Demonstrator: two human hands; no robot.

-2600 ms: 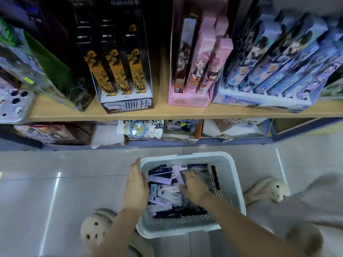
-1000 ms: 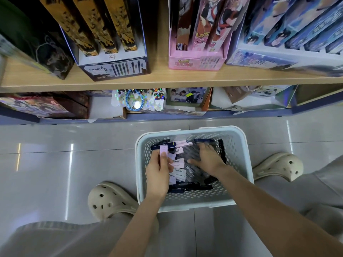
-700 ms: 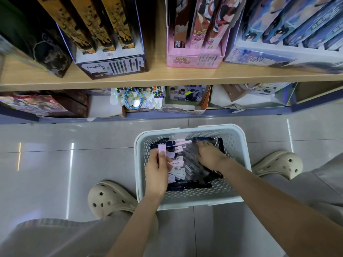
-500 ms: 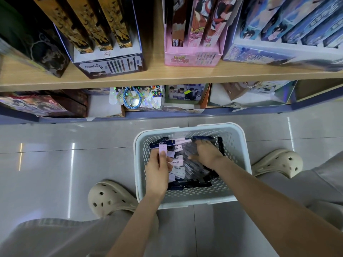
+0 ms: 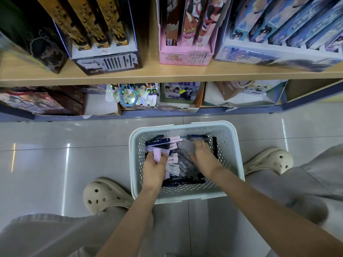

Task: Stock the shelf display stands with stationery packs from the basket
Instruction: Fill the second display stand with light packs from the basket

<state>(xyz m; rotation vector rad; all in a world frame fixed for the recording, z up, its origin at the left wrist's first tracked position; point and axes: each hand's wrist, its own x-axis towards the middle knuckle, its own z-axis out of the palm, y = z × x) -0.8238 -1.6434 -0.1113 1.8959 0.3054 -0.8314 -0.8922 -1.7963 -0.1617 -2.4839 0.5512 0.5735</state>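
basket: pale perforated plastic, sitting on the floor tiles just in front of the shelf unit, between the person's feet.
stationery packs: lying in a loose heap inside the basket. Dark blue ones, lilac-white ones with barcode labels, clear ones.
left hand: reaching into the basket's left side, grip pinching a lilac pack between thumb and fingers, pack end pointing toward the shelf.
right hand: reaching palm-down into the basket's right half, fingers lying over the clear packs. Cannot tell if the grip is closing on one or only resting.
display stands: black-gold stand, pink stand and blue stand standing side by side on the wooden shelf, each holding upright packs.
lower shelf: carrying flat boxes and card sets.
clogs: beige, left clog and right clog flanking the basket.
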